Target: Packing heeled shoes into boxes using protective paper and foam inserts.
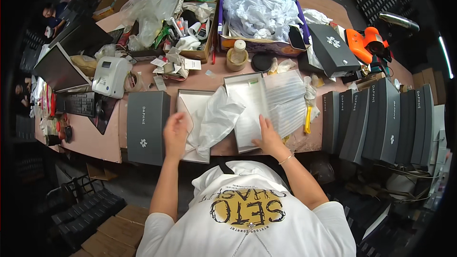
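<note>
In front of me lie two shallow box halves with white insides. White tissue paper (220, 114) is draped over the left box half (197, 92) and reaches across to the right box half (246, 133). My left hand (175, 133) is at the left half's outer edge, beside the tissue, its fingers loosely apart. Over the right half's right side is my right hand (270, 139), thumb and fingers spread, with nothing visible in it. A closed dark grey shoebox (147, 138) stands left of my left hand. Thin translucent sheets (286, 100) lie beyond my right hand.
Several dark grey shoeboxes (381, 119) stand in a row at the right. A yellow cutter (308, 120) lies near the sheets. Behind are a jar (237, 57) and a carton of crumpled tissue (261, 14). A white label printer (110, 78) and keyboard (74, 104) are left.
</note>
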